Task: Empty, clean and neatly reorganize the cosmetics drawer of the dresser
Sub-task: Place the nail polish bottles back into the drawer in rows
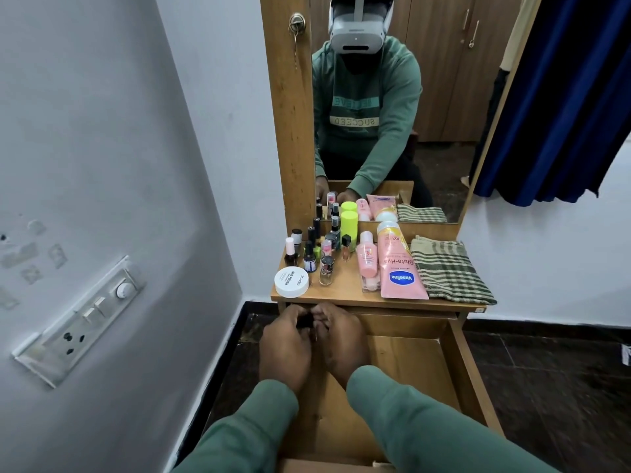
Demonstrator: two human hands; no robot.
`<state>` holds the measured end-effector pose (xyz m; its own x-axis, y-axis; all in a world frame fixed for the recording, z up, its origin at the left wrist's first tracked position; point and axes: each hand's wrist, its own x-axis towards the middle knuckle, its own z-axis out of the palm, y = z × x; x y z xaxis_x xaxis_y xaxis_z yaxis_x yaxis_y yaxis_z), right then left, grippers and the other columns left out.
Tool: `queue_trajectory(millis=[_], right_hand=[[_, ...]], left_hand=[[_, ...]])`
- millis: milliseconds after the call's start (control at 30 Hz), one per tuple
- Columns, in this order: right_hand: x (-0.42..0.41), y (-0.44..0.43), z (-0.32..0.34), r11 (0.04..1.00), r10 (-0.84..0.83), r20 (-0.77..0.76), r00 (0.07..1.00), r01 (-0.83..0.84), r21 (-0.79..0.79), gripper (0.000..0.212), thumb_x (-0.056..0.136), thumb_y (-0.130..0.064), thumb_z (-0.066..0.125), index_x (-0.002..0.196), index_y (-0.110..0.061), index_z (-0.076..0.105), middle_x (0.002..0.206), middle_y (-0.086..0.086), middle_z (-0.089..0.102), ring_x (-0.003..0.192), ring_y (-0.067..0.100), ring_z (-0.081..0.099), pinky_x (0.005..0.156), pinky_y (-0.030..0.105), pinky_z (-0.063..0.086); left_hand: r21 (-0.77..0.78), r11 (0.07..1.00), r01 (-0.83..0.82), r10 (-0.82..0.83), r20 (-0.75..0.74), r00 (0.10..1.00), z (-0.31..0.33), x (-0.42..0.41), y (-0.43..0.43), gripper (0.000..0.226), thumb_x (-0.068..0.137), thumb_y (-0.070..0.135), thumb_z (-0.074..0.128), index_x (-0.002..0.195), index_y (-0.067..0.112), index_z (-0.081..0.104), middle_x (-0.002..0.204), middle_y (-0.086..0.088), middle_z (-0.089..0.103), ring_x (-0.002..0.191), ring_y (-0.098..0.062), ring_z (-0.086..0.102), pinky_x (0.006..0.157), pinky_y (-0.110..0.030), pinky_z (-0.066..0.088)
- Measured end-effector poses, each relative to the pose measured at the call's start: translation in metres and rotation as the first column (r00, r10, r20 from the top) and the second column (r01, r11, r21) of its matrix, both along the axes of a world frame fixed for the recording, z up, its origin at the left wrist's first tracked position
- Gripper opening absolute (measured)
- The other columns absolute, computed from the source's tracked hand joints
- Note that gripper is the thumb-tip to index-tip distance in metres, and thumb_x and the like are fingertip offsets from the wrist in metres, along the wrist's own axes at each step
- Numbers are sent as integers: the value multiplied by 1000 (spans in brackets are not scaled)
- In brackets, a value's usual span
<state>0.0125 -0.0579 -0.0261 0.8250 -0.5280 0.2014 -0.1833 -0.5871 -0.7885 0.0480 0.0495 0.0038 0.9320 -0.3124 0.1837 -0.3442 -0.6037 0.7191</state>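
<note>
The wooden drawer [409, 356] stood pulled out below the front edge of the dresser top [345, 288], bare board showing inside. On the dresser top's left part, small nail polish bottles [317, 247] stood upright in a cluster. A white round tub [291, 282] sat at its left front corner and a neon-yellow can [349, 225] at its back. At its middle lay a pink bottle [368, 257], just beside a pink Vaseline tube [399, 268]. A folded checked cloth [447, 268] covered its right end. Just below its front edge, the left hand [285, 346] and right hand [341, 339] pinched a small dark item [305, 320].

Home bedrm: dresser [345, 291] w/ mirror [444, 158], cosmetics [396, 264].
</note>
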Motion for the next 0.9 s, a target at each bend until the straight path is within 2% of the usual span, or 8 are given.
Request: queue_trajectory(millis=[100, 233, 400, 467, 567, 700, 800, 900], right_hand=[[-8, -5, 7, 1000, 3, 6, 1000, -3, -10, 27, 96, -3, 60, 111, -22, 74, 106, -6, 75, 92, 5, 69, 83, 23, 58], [-24, -13, 26, 997, 9, -8, 1000, -9, -72, 17, 97, -15, 65, 104, -26, 75, 100, -10, 73, 90, 6, 66, 83, 33, 58], [-32, -24, 78, 992, 44, 84, 996, -33, -125, 16, 100, -22, 66, 113, -23, 76, 106, -7, 75, 94, 6, 67, 86, 29, 58], [-25, -31, 106, 989, 55, 154, 986, -33, -144, 16, 100, -24, 65, 113, -23, 75, 104, -9, 75, 93, 3, 67, 84, 25, 59], [1, -52, 140, 972, 60, 205, 977, -10, -235, 15, 99, -21, 66, 111, -24, 75, 102, -9, 76, 89, 2, 68, 78, 25, 59], [54, -88, 167, 914, -11, 47, 999, 29, -404, 17, 94, -19, 68, 103, -31, 74, 101, -10, 76, 92, 14, 68, 81, 40, 59], [87, -99, 179, 861, -26, -120, 992, -38, -508, 19, 90, -17, 67, 101, -32, 73, 102, -7, 76, 96, 22, 69, 82, 43, 59], [110, -99, 176, 796, -17, -198, 980, -106, -595, 19, 86, -14, 66, 94, -30, 71, 98, -2, 75, 95, 27, 69, 83, 48, 59]], left_hand=[[-14, 1000, -19, 19, -7, 1000, 3, 0, 3, 25, 93, 3, 65, 111, 19, 71, 107, 0, 76, 99, -20, 69, 87, -33, 56], [-50, 998, 25, -25, 13, 1000, 8, -5, 12, 18, 92, 7, 69, 91, 25, 67, 93, 8, 71, 91, -12, 67, 81, -32, 57], [-55, 988, 141, -127, 210, 969, 43, -6, 14, 14, 93, 14, 70, 87, 26, 66, 85, 12, 67, 77, -1, 59, 63, -13, 46], [-94, 981, 169, -139, 269, 953, 69, 2, 9, 14, 94, 15, 70, 86, 26, 66, 84, 12, 66, 76, -2, 60, 61, -16, 47], [-124, 972, 202, -155, 313, 937, 105, 28, -3, 10, 95, 16, 71, 90, 25, 68, 87, 11, 69, 78, -4, 62, 65, -19, 48], [-73, 979, 191, -167, 251, 953, 135, 86, -31, 9, 94, 16, 72, 94, 25, 70, 91, 7, 72, 81, -10, 66, 73, -31, 56], [34, 980, 198, -201, 199, 959, 143, 125, -54, 10, 90, 14, 73, 97, 21, 73, 95, 2, 74, 89, -20, 67, 84, -38, 57], [170, 958, 231, -260, 178, 949, 140, 145, -70, 14, 90, 13, 68, 98, 22, 74, 100, -2, 75, 95, -26, 68, 87, -41, 57]])
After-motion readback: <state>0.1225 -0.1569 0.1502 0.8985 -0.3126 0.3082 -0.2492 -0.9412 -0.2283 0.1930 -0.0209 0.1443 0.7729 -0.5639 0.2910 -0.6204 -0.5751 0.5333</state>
